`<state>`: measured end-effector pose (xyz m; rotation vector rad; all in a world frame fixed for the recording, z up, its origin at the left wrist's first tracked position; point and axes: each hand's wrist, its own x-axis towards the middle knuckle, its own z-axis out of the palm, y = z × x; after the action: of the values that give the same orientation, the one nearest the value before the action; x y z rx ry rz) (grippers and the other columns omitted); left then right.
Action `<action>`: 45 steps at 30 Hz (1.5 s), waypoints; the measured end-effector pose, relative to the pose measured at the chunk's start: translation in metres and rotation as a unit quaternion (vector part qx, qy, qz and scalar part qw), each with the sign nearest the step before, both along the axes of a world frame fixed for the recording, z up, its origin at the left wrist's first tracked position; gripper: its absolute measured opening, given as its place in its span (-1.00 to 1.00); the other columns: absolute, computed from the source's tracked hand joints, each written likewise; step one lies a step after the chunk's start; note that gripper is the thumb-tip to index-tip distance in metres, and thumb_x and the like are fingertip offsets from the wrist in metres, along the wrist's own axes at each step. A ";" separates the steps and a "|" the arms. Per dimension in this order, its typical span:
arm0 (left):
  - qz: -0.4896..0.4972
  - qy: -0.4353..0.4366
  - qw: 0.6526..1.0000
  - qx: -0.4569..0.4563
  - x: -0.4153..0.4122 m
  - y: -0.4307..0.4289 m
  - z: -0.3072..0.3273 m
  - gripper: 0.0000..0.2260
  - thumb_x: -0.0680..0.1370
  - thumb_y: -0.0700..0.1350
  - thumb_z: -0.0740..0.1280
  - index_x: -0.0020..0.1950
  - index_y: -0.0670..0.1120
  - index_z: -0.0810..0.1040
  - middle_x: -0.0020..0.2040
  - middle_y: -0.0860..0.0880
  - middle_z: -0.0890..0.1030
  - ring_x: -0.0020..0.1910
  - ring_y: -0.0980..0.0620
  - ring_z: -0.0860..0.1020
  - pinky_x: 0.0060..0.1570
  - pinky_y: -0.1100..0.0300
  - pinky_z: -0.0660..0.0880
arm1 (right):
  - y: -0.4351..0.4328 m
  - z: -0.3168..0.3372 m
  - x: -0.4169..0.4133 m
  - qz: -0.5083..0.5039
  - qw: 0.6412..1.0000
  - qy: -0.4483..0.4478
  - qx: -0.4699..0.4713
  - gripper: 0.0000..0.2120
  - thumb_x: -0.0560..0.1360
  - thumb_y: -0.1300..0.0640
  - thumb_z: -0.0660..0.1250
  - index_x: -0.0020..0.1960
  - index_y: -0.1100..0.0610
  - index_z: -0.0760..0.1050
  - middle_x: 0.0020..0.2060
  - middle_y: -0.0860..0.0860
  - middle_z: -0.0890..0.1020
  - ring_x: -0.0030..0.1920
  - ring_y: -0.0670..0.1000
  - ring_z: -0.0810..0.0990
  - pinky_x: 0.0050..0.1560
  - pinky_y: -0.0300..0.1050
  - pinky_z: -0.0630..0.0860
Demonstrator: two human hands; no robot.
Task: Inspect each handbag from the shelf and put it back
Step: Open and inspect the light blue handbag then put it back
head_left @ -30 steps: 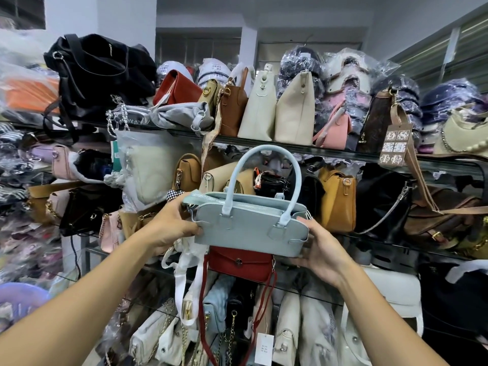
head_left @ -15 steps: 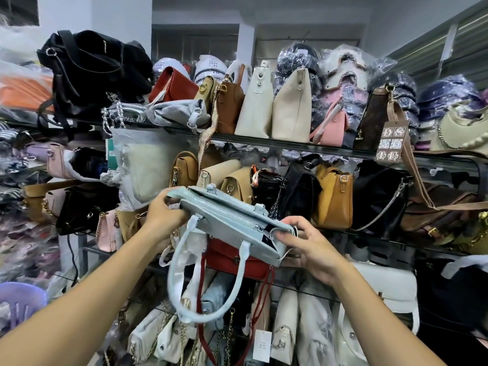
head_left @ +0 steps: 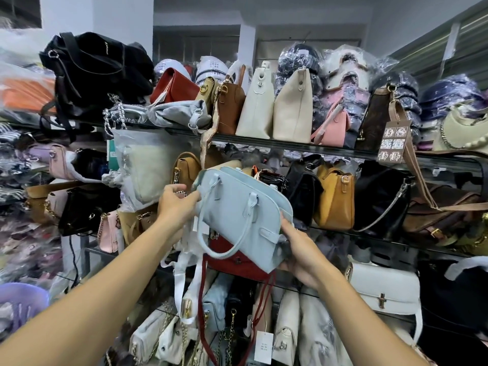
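Two hands hold the pale blue handbag (head_left: 237,215), tilted, in front of the middle shelf row. The left hand (head_left: 177,204) grips its 10 o'clock end; the right hand (head_left: 298,252) grips the 4 o'clock end, thumb on the front face.

Risk: the hanging handle loop (head_left: 202,235) at 7 o'clock may snag the white straps (head_left: 182,260) or the red bag (head_left: 232,260) behind.

Obstructions: the black chain bag (head_left: 266,178) at 12 o'clock and the mustard bag (head_left: 335,199) at 3 o'clock crowd the slot. Forced insertion could push neighbours off the glass shelf (head_left: 383,240).
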<state>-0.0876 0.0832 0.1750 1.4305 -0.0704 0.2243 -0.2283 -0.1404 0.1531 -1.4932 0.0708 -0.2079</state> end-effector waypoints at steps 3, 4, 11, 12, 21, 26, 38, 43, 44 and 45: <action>-0.004 -0.027 0.998 0.048 -0.023 -0.012 0.009 -0.64 0.34 0.03 0.42 0.10 0.10 0.45 0.12 -0.04 0.54 0.13 -0.08 0.57 0.19 -0.17 0.57 | 0.006 0.001 0.006 -0.037 0.999 -0.012 0.011 -0.47 0.40 -0.36 0.34 0.22 -0.07 0.64 0.02 -0.04 0.76 0.03 0.01 0.74 -0.11 0.02 0.66; -0.009 -0.044 0.997 0.058 -0.034 -0.017 0.011 -0.70 0.41 0.03 0.37 0.12 0.10 0.45 0.12 0.00 0.52 0.16 -0.05 0.55 0.20 -0.17 0.56 | 0.007 0.002 0.008 -0.050 0.998 -0.014 0.021 -0.48 0.42 -0.37 0.35 0.22 -0.06 0.63 0.01 -0.04 0.77 0.02 0.01 0.75 -0.14 0.02 0.67; -0.178 -0.167 0.955 0.168 -0.086 -0.046 0.018 -0.37 0.43 0.36 0.26 0.50 0.32 0.28 0.35 0.11 0.43 0.30 0.16 0.47 0.33 0.03 0.39 | 0.025 0.010 0.014 -0.065 0.997 -0.029 0.029 -0.61 0.55 -0.30 0.32 0.16 -0.04 0.65 -0.05 -0.05 0.77 -0.04 -0.01 0.76 -0.11 0.01 0.69; -0.174 -0.182 0.948 0.196 -0.090 -0.046 0.017 -0.28 0.38 0.41 0.28 0.53 0.32 0.25 0.42 0.09 0.37 0.30 0.23 0.43 0.34 0.10 0.33 | 0.026 0.010 0.014 -0.062 0.997 -0.031 0.027 -0.62 0.56 -0.29 0.31 0.17 -0.05 0.65 -0.05 -0.05 0.77 -0.04 -0.01 0.76 -0.06 0.05 0.70; -0.126 -0.209 0.923 0.297 -0.082 -0.045 0.009 0.01 0.32 0.18 0.61 0.60 0.30 0.06 0.54 0.16 0.30 0.48 0.14 0.31 0.40 0.15 0.32 | 0.030 0.016 0.009 -0.055 0.998 -0.025 0.013 -0.72 0.60 -0.14 0.31 0.14 0.00 0.66 -0.12 -0.01 0.78 -0.15 0.00 0.77 -0.16 0.01 0.69; -0.158 -0.204 0.932 0.253 -0.072 -0.038 0.010 -0.03 0.20 0.18 0.57 0.52 0.42 0.15 0.46 0.11 0.47 0.41 0.18 0.43 0.39 -0.01 0.45 | 0.031 0.020 0.007 -0.089 0.995 -0.028 -0.033 -0.74 0.56 -0.17 0.36 0.03 -0.02 0.70 -0.04 0.02 0.76 -0.10 0.02 0.76 -0.22 -0.02 0.69; -0.193 -0.204 0.938 0.205 -0.066 -0.026 0.009 -0.13 0.30 0.40 0.41 0.57 0.29 0.20 0.26 0.20 0.50 0.24 0.18 0.55 0.14 0.04 0.61 | 0.021 0.024 0.004 -0.074 0.997 -0.014 -0.003 -0.79 0.53 -0.03 0.34 0.01 0.06 0.67 -0.10 0.05 0.75 -0.10 0.09 0.72 0.01 0.14 0.66; -0.067 -0.176 0.974 0.129 -0.048 -0.018 0.012 -0.60 0.64 0.28 0.14 0.33 0.06 0.44 0.09 0.00 0.58 0.06 0.00 0.55 0.02 0.06 0.51 | 0.002 0.016 0.004 -0.051 0.998 -0.018 0.036 -0.82 0.48 0.05 0.30 -0.14 -0.02 0.69 -0.12 0.02 0.71 -0.09 0.07 0.65 -0.04 0.00 0.54; -0.018 -0.182 0.973 0.144 -0.049 -0.015 0.014 -0.64 0.66 0.28 0.09 0.23 0.06 0.44 0.05 0.04 0.56 0.09 -0.01 0.54 0.06 0.03 0.47 | -0.001 0.014 0.004 -0.034 0.999 -0.022 0.035 -0.79 0.49 0.08 0.29 -0.16 -0.03 0.71 -0.11 0.02 0.71 -0.10 0.06 0.64 -0.09 -0.04 0.53; 0.028 -0.184 0.969 0.160 -0.046 -0.013 0.014 -0.63 0.65 0.30 0.05 0.16 0.05 0.42 0.06 0.04 0.55 0.11 -0.01 0.52 0.09 0.01 0.43 | -0.003 0.012 0.004 -0.017 0.999 -0.027 0.035 -0.75 0.50 0.11 0.28 -0.18 -0.05 0.72 -0.11 0.01 0.70 -0.12 0.05 0.64 -0.12 -0.06 0.51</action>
<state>-0.1338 0.0706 0.1892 1.6987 -0.3850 0.5425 -0.2242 -0.1438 0.1655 -1.4163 0.0601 -0.2701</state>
